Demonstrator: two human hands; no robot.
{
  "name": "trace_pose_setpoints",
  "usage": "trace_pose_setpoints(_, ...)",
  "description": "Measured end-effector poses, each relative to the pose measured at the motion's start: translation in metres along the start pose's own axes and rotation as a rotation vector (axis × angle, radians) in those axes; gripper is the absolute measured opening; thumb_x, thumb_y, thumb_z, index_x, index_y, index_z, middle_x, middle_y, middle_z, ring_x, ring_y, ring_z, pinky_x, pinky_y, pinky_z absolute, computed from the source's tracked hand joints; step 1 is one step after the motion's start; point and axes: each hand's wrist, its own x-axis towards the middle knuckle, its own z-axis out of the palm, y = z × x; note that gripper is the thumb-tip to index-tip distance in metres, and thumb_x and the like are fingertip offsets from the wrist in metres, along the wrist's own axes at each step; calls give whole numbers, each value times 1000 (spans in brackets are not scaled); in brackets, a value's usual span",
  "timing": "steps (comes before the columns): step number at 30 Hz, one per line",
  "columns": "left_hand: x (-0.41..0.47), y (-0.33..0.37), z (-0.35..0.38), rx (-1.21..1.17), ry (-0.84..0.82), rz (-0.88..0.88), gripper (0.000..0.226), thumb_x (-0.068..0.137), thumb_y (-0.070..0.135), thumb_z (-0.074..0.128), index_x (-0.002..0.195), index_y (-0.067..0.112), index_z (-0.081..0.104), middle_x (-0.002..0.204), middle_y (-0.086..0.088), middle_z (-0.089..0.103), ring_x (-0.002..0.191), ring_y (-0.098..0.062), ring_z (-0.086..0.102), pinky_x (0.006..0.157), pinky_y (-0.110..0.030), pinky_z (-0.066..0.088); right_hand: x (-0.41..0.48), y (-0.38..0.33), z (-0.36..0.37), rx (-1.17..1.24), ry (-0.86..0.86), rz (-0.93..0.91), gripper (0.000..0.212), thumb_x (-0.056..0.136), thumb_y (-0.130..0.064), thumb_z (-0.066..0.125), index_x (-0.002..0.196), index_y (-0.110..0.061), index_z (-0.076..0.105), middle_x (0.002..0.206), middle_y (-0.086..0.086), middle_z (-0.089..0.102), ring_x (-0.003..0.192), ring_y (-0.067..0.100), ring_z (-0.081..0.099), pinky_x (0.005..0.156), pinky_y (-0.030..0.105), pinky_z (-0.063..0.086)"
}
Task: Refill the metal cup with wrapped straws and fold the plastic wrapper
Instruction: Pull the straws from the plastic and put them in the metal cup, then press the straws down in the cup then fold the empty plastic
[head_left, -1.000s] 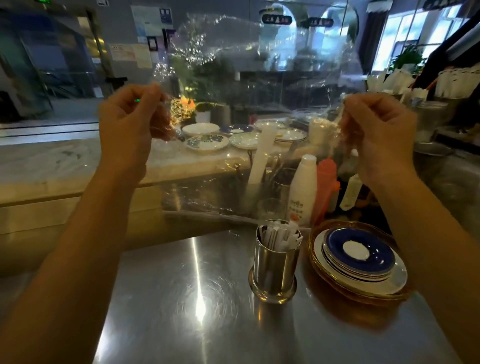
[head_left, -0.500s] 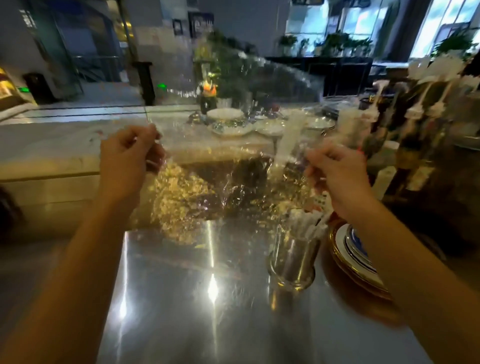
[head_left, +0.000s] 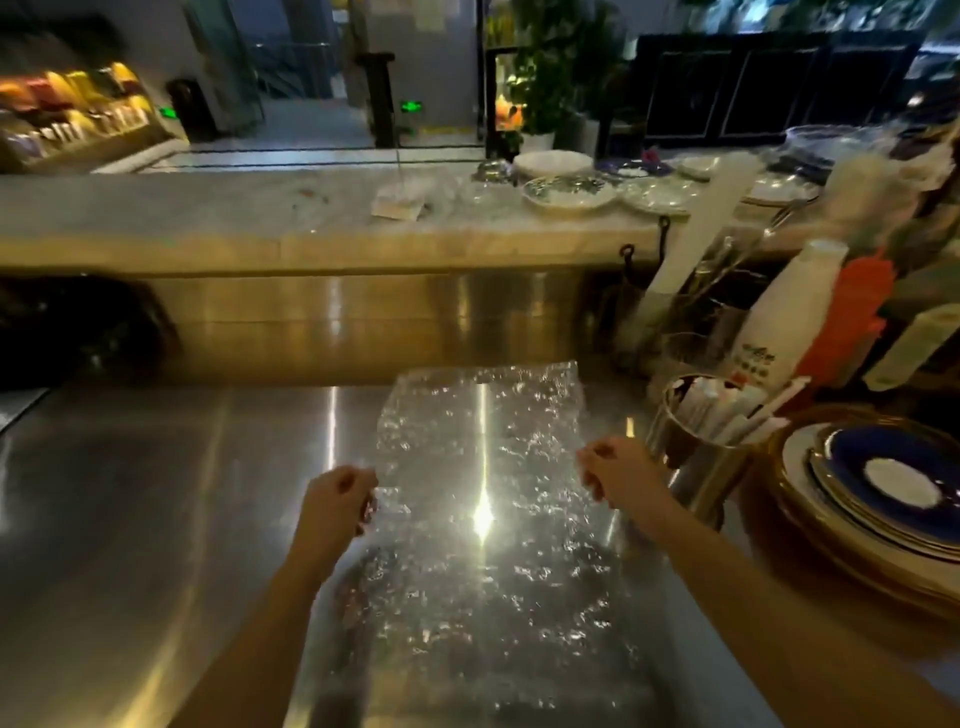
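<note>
The clear, crinkled plastic wrapper (head_left: 480, 467) lies spread flat on the steel counter (head_left: 156, 493), its far edge toward the back wall. My left hand (head_left: 337, 499) pinches its left edge and my right hand (head_left: 613, 470) pinches its right edge, about halfway along the sheet. The metal cup (head_left: 696, 467) stands just right of my right hand, holding several white wrapped straws (head_left: 727, 410) that lean to the right.
A stack of gold-rimmed plates with a blue one on top (head_left: 883, 499) sits right of the cup. White and orange bottles (head_left: 779, 332) stand behind it. A raised marble ledge (head_left: 260, 223) with dishes (head_left: 569, 192) runs along the back.
Both hands have come down from chest height and closer together, bringing the wrapper from hanging stretched in the air to lying flat on the counter. The camera now looks more downward.
</note>
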Motion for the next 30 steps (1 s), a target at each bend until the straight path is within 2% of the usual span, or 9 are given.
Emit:
trace_pose_setpoints(4, -17, -25, 3, 246, 16, -47, 27, 88, 26, 57, 64, 12, 60, 49, 0, 58, 39, -8, 51, 46, -23, 37, 5, 31, 14, -170, -9, 34, 23, 88, -6, 56, 65, -10, 55, 57, 8, 55, 46, 14, 51, 46, 23, 41)
trace_pose_setpoints(6, -22, -29, 4, 386, -5, -43, 32, 88, 32, 56, 62, 13, 56, 53, 0, 58, 46, -12, 54, 49, -24, 37, 4, 40, 18, -276, -15, 29, 26, 87, -8, 57, 62, -14, 53, 56, 4, 54, 45, 10, 51, 49, 24, 41)
trace_pose_setpoints(8, -23, -29, 5, 494, -24, -48, 31, 87, 34, 56, 63, 15, 55, 61, -1, 59, 57, -16, 56, 56, -27, 40, 2, 49, 21, -328, -27, 46, 23, 88, -10, 56, 66, -15, 54, 60, 3, 57, 48, 10, 53, 54, 27, 44)
trace_pose_setpoints(10, -22, -26, 7, 557, -55, -69, 27, 85, 34, 58, 67, 14, 56, 68, -3, 61, 65, -20, 58, 62, -30, 44, 0, 54, 24, -379, -24, 58, 16, 90, -13, 53, 74, -12, 56, 67, 8, 61, 61, 20, 59, 63, 34, 48)
trace_pose_setpoints(14, -18, -19, 11, 684, -124, -110, 25, 84, 35, 58, 73, 14, 52, 74, -4, 61, 71, -22, 59, 62, -29, 41, 0, 55, 26, -498, -2, 22, 14, 90, -17, 50, 78, -11, 54, 76, 11, 62, 70, 25, 59, 68, 36, 48)
trace_pose_setpoints(17, -15, -13, 10, 896, -161, -103, 21, 87, 35, 51, 87, 14, 51, 90, -5, 62, 80, -22, 57, 67, -29, 41, -1, 52, 24, -624, -8, 5, 15, 90, -26, 49, 81, -15, 47, 80, 4, 58, 72, 22, 55, 64, 32, 43)
trace_pose_setpoints(21, -16, 13, 22, 1118, 32, 61, 28, 92, 27, 44, 114, 9, 46, 109, -11, 60, 98, -29, 58, 81, -36, 43, -7, 35, 15, -786, -13, -129, 14, 90, -28, 45, 91, -15, 51, 93, 7, 63, 82, 25, 59, 68, 32, 44)
trace_pose_setpoints(27, -28, 84, 79, 692, -49, 505, 18, 89, 27, 50, 96, 11, 58, 95, -11, 67, 85, -29, 60, 72, -35, 45, -31, -22, -19, -718, 101, -419, 16, 91, -25, 47, 86, -14, 57, 79, 6, 62, 67, 17, 50, 56, 28, 36)
trace_pose_setpoints(30, -43, 121, 113, 513, -122, 680, 18, 88, 28, 54, 96, 14, 59, 94, -7, 67, 85, -25, 59, 69, -29, 40, -45, -41, -51, -683, 219, -462, 19, 93, -25, 46, 92, -13, 61, 79, 6, 65, 67, 18, 56, 62, 30, 46)
